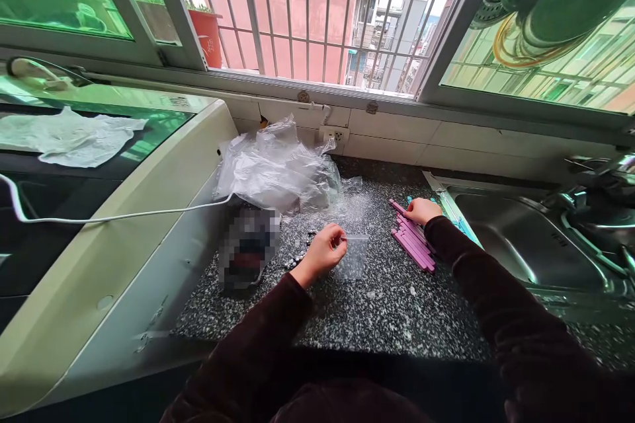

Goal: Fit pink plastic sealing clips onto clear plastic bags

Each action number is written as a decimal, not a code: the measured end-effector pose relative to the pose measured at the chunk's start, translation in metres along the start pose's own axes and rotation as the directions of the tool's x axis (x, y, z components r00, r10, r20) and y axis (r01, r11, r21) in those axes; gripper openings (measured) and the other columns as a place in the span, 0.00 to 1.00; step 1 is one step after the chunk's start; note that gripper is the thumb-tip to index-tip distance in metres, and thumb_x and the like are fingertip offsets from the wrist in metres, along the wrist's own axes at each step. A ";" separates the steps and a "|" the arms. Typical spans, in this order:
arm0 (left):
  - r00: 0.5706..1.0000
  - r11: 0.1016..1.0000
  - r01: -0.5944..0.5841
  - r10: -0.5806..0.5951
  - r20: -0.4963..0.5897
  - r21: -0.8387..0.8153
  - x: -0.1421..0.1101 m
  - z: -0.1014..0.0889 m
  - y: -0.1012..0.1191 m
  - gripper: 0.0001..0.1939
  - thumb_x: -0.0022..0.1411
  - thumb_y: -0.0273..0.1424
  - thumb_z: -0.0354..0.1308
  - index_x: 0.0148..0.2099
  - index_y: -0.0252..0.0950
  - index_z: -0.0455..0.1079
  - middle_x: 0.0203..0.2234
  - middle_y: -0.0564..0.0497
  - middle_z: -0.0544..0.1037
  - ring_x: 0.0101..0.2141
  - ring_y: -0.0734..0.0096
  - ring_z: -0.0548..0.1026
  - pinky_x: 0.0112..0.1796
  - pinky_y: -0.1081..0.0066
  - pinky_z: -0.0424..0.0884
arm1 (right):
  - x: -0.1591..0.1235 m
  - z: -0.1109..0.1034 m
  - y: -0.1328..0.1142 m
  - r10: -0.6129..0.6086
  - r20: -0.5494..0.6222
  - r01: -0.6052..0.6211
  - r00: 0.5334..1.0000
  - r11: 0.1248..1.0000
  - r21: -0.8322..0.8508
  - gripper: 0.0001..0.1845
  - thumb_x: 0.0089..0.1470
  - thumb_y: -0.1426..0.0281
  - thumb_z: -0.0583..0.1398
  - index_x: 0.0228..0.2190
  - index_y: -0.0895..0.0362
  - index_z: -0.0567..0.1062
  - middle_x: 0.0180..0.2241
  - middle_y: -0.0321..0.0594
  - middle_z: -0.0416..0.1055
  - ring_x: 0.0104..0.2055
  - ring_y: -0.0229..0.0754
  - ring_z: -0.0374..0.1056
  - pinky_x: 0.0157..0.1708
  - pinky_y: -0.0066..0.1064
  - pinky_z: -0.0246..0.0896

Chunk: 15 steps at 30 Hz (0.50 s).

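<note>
My left hand (323, 252) is closed, thumb and fingertips pinching the top edge of a small clear zip bag (353, 260) that hangs over the speckled counter. To the right, a pile of flat pink-purple sticks (413, 242) lies on the stone. My right hand (424, 211) is at the upper end of this pile, its fingers closed on one purple stick (397, 205). The fingertips partly cover that stick. Some light-blue pieces (461, 225) show behind my right wrist. Small black and white bits (296, 259) sit beside my left hand.
Crumpled clear plastic (282, 168) is heaped against the wall near a socket (335, 136). A blurred-out dark object (249, 248) stands at the left, by a large pale appliance (198, 145). A white cord (124, 217) crosses there. The steel sink (520, 238) is at right.
</note>
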<state>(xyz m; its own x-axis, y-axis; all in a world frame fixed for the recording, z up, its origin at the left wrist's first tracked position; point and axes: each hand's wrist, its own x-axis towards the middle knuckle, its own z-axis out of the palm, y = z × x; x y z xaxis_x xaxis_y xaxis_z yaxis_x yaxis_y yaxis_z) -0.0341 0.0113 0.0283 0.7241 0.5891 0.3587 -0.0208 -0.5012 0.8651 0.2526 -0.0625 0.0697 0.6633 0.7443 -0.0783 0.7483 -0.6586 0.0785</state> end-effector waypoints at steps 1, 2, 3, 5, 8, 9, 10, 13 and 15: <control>1.000 1.000 0.020 -0.020 0.001 -0.018 0.000 0.001 0.000 0.02 0.51 0.24 0.50 0.27 0.35 0.60 0.23 0.54 0.63 0.24 0.76 0.61 0.27 0.74 0.59 | 0.000 0.000 -0.001 0.008 0.020 -0.008 1.000 1.000 -0.009 0.07 0.44 0.66 0.61 0.22 0.56 0.77 0.26 0.41 0.75 0.32 0.42 0.70 0.29 0.28 0.58; 0.999 0.998 0.043 -0.042 0.006 -0.038 0.000 0.001 -0.001 0.02 0.51 0.25 0.50 0.27 0.35 0.60 0.22 0.55 0.62 0.24 0.77 0.61 0.27 0.75 0.58 | 0.000 0.000 -0.002 0.015 0.039 -0.015 0.999 1.000 -0.016 0.07 0.44 0.66 0.60 0.23 0.56 0.77 0.27 0.42 0.75 0.32 0.42 0.70 0.29 0.28 0.57; 0.998 0.996 0.066 -0.065 0.015 -0.059 -0.001 0.002 -0.001 0.01 0.52 0.26 0.50 0.28 0.35 0.60 0.21 0.56 0.62 0.23 0.77 0.60 0.26 0.75 0.58 | 0.000 -0.001 -0.003 0.020 0.052 -0.019 0.998 1.000 -0.023 0.08 0.45 0.67 0.59 0.24 0.56 0.77 0.28 0.42 0.76 0.33 0.43 0.70 0.29 0.29 0.57; 0.994 0.990 0.103 -0.099 0.039 -0.100 -0.001 0.003 -0.003 0.02 0.53 0.28 0.50 0.29 0.35 0.59 0.19 0.57 0.61 0.22 0.77 0.60 0.26 0.75 0.57 | -0.001 -0.002 -0.005 0.020 0.055 -0.018 0.998 0.999 -0.031 0.09 0.46 0.67 0.58 0.26 0.57 0.77 0.30 0.44 0.76 0.34 0.43 0.70 0.30 0.29 0.57; 0.991 0.980 0.129 -0.124 0.041 -0.153 -0.001 0.003 -0.004 0.04 0.54 0.30 0.50 0.30 0.35 0.60 0.19 0.58 0.62 0.22 0.78 0.60 0.26 0.75 0.57 | -0.002 -0.009 -0.008 -0.001 0.029 0.002 1.000 1.000 -0.031 0.10 0.48 0.68 0.56 0.27 0.58 0.77 0.30 0.45 0.75 0.34 0.44 0.70 0.29 0.29 0.56; 0.990 0.975 0.138 -0.134 0.032 -0.173 -0.001 0.003 -0.004 0.04 0.54 0.31 0.51 0.30 0.35 0.60 0.19 0.57 0.62 0.22 0.78 0.60 0.26 0.75 0.57 | -0.003 -0.012 -0.010 -0.014 0.014 0.014 1.000 1.000 -0.028 0.10 0.48 0.68 0.56 0.28 0.58 0.77 0.30 0.45 0.75 0.34 0.44 0.70 0.29 0.29 0.56; 0.989 0.970 0.149 -0.147 0.022 -0.194 -0.001 0.003 -0.004 0.05 0.53 0.31 0.51 0.30 0.35 0.61 0.19 0.57 0.63 0.22 0.78 0.60 0.26 0.75 0.57 | -0.005 -0.016 -0.012 -0.031 -0.005 0.031 1.000 0.999 -0.023 0.10 0.49 0.68 0.55 0.28 0.58 0.76 0.31 0.45 0.75 0.34 0.44 0.70 0.29 0.29 0.56; 0.980 0.946 0.195 -0.201 0.003 -0.260 0.001 0.001 -0.001 0.06 0.51 0.33 0.53 0.30 0.34 0.65 0.19 0.56 0.65 0.23 0.77 0.62 0.26 0.75 0.58 | -0.015 -0.027 -0.021 -0.110 -0.074 0.109 0.991 0.994 -0.007 0.11 0.50 0.68 0.54 0.30 0.58 0.76 0.33 0.45 0.74 0.36 0.43 0.69 0.30 0.29 0.56; 0.969 0.923 0.238 -0.248 0.004 -0.301 0.001 0.000 0.000 0.08 0.50 0.34 0.54 0.30 0.33 0.67 0.18 0.56 0.66 0.21 0.77 0.62 0.25 0.75 0.58 | -0.026 -0.032 -0.029 -0.181 -0.118 0.183 0.976 0.983 0.003 0.10 0.50 0.68 0.54 0.30 0.58 0.75 0.35 0.44 0.73 0.37 0.42 0.68 0.33 0.29 0.56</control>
<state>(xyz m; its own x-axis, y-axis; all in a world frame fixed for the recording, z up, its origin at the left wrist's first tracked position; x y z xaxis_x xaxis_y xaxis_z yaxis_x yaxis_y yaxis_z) -0.0334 0.0122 0.0288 0.7094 0.6925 0.1312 -0.0545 -0.1317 0.9898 0.2136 -0.0593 0.1017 0.5113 0.8590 0.0266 0.8569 -0.5119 0.0600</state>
